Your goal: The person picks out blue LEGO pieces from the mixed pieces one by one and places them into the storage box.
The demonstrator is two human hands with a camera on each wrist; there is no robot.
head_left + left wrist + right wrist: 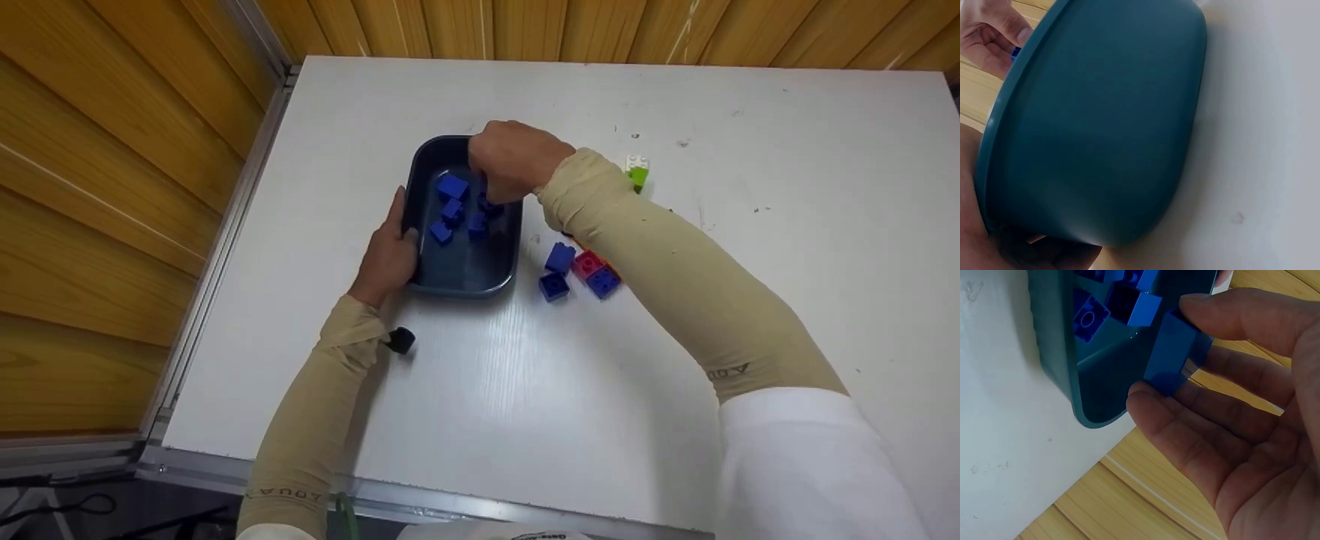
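A dark blue tray (504, 262) sits on the white table (525, 390) with several blue bricks (451, 187) inside. My left hand (397, 232) grips the tray's left rim, thumb along the edge; the left wrist view shows the tray's outer wall (1100, 129) close up, with my left hand (968, 236) at its lower edge. My right hand (495, 191) hovers over the tray's far right corner. In the right wrist view the right hand (1169, 354) pinches one blue brick (1176, 334) between thumb and fingers, just above the tray's rim (1067, 365).
Right of the tray lie loose blue bricks (560, 257) and a red brick (587, 263), partly under my right forearm. A green and white brick (637, 172) lies farther back. Wooden panelling borders the table's left and far edges.
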